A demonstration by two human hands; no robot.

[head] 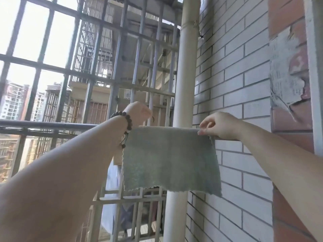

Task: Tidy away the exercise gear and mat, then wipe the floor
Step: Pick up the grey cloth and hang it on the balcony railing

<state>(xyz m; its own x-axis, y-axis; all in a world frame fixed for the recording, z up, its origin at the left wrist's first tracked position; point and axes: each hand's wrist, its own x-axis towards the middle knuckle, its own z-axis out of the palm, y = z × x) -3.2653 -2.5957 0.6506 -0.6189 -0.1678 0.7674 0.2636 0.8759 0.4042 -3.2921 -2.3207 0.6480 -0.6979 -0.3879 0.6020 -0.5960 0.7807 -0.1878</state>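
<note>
A grey-green cleaning cloth (170, 159) hangs draped over a horizontal metal rail (52, 123) at chest height. My right hand (219, 125) pinches the cloth's top right corner at the rail. My left hand (139, 112), with a dark bead bracelet on the wrist, reaches over the rail at the cloth's top left corner; its fingers are hidden behind the rail and cloth, so its hold cannot be told.
A barred metal window grille (97, 67) fills the left and centre. A white drainpipe (186, 75) runs vertically behind the cloth. A white tiled wall (236, 81) stands on the right, with a red brick strip (291, 119) beyond. Apartment blocks show outside.
</note>
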